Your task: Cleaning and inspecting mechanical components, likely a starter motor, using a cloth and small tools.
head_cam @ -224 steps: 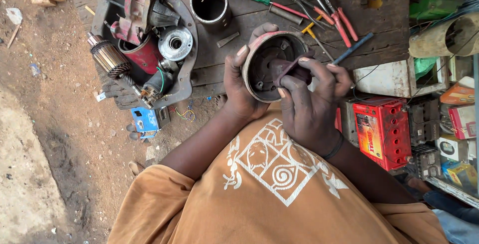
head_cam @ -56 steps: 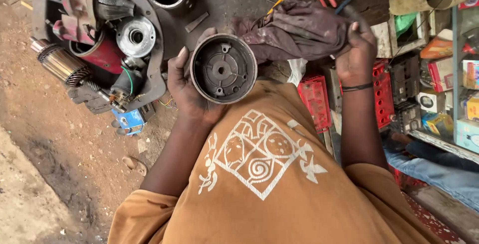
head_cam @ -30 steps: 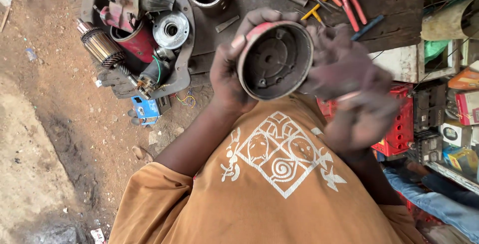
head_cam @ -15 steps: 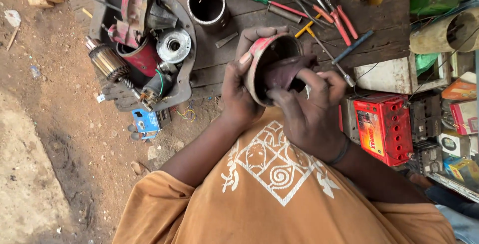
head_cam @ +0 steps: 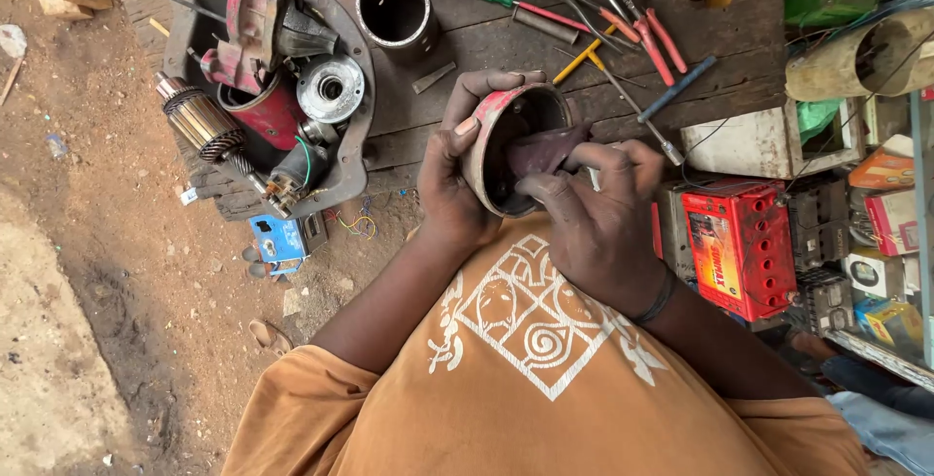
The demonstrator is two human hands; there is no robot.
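The left hand [head_cam: 457, 184] is wrapped tight around the rim of a round red metal housing [head_cam: 501, 150], held up just above the wooden workbench [head_cam: 506, 43]; the right hand [head_cam: 593, 213] pinches a dark rag [head_cam: 545, 150], pressing it into the housing's open mouth. Pliers [head_cam: 632, 14] and a green-handled screwdriver [head_cam: 516, 4] lie on the bench beyond.

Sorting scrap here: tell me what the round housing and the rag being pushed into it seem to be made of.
Round housing: probably cast metal, with worn red paint on the rim and a dark, grimy inside. Rag: soft cloth, dull brownish purple, creased and folded under the right hand.
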